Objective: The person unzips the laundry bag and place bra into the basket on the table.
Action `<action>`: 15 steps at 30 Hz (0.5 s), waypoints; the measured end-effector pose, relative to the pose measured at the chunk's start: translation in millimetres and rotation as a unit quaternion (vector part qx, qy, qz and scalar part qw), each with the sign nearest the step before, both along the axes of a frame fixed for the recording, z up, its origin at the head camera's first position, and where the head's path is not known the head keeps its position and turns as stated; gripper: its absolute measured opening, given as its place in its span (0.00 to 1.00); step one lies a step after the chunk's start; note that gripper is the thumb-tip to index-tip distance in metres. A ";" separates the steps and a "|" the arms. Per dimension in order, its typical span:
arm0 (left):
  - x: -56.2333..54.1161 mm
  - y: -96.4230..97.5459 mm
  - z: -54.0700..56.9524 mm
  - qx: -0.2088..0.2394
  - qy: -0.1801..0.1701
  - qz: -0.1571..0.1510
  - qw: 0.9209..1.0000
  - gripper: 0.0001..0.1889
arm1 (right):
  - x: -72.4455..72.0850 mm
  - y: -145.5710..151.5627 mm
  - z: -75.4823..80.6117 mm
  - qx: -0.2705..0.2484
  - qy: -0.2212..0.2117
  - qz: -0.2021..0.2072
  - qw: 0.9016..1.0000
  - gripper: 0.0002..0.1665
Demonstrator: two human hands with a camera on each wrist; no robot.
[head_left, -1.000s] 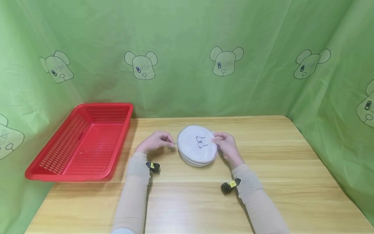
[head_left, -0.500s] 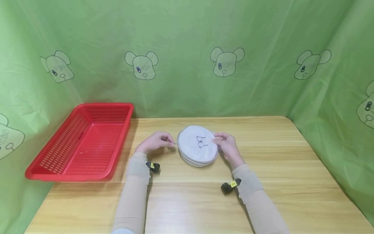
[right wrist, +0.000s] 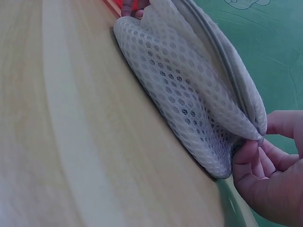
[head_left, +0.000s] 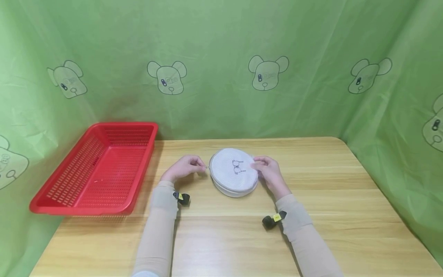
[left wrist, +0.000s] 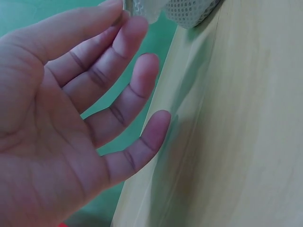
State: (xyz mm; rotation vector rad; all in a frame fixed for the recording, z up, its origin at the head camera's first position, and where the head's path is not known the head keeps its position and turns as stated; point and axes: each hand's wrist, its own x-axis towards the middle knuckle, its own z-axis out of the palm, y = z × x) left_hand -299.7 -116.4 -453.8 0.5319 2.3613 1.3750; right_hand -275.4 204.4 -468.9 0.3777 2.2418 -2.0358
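Note:
A round white mesh laundry bag [head_left: 230, 173] with a dark line drawing on its top rests on the table in the head view. A grey zipper [right wrist: 227, 61] runs along its rim, seen in the right wrist view. At the bag's left edge my left hand [head_left: 185, 168] pinches the small zipper pull [head_left: 208, 167] between thumb and forefinger; its other fingers are spread in the left wrist view. My right hand [head_left: 270, 174] pinches the bag's right rim, thumb on one side and fingers on the other. The bag's inside is hidden.
A red plastic basket [head_left: 138, 184] with perforated walls stands on the left of the wooden table [head_left: 221, 238]. Green curtains [head_left: 214, 107] printed with bear heads hang behind and on both sides.
Both hands keep their grips in nearly the same places. The bag's top has shifted and tilted very slightly.

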 end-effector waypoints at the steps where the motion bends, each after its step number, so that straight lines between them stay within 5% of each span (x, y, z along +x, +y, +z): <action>1: -0.3 0.1 -0.3 -0.001 0.002 0.003 1.000 0.08 | 0.2 0.2 0.1 -0.001 0.001 0.000 1.000 0.25; 15: -1.0 4.0 -1.0 0.007 0.019 0.065 0.998 0.07 | 1.1 1.2 0.1 -0.017 0.008 0.007 1.000 0.25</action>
